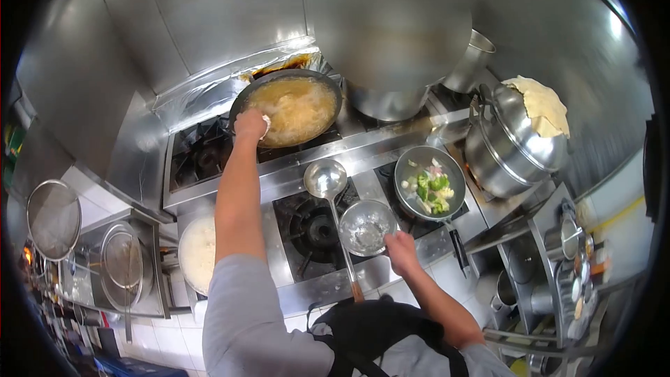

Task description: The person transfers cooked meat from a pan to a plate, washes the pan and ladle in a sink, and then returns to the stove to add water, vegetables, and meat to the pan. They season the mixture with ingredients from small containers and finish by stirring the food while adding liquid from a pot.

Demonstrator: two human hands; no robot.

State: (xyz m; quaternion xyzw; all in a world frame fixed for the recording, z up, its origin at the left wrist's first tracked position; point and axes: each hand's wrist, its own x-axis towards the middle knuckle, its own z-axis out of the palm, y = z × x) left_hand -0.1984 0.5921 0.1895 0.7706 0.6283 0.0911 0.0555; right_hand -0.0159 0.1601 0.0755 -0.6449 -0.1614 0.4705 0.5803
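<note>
My left hand (pixel 251 126) is closed at the near left edge of a dark wok (pixel 335 91) of bubbling yellowish liquid, with something whitish at its fingers that I cannot make out. Low over the front of the stove, my right hand (pixel 401 251) grips the rim of a metal bowl (pixel 363 232) holding a little pale residue. Left of the bowl lies a long-handled ladle (pixel 325 179). A frying pan (pixel 412 157) with green and pale vegetable pieces (pixel 434 190) sits on the burner to the right.
Behind are a large pot (pixel 387 101) and a metal jug (pixel 471 63). A lidded steamer (pixel 502 160) with a pale cloth (pixel 541 105) stands at right. A round container (pixel 197 255) of pale contents is at lower left, strainers (pixel 54 220) further left, shelves (pixel 520 258) at lower right.
</note>
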